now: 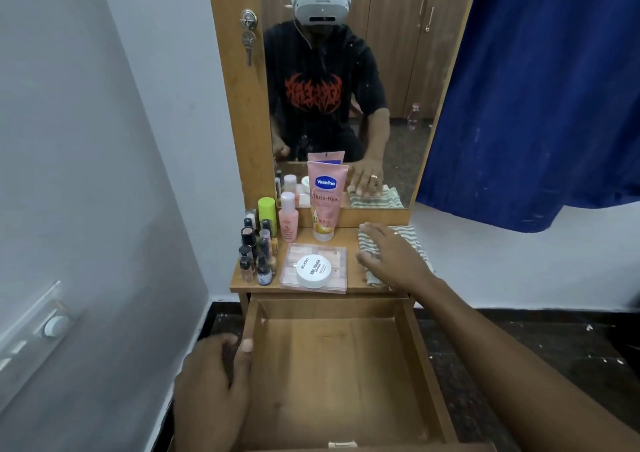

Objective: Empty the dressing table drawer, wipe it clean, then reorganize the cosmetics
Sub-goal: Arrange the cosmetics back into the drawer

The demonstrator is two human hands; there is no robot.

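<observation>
Dressing table top (349,236) crowded with cosmetics | drawer (341,365) bare, open | left hand (211,392) grips drawer wall | right hand (391,257) fingers spread flat on striped cloth (415,243) | gather cloth fully, brace drawer, wipe corners

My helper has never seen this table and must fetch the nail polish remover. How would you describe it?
On the tabletop below the mirror, find the clear flat pink box in the middle. The remover tub sits on it: the only round white tub, lying low, unlike the upright bottles to its left.

Green-striped cloth (412,243), pink tube (325,198)
</observation>
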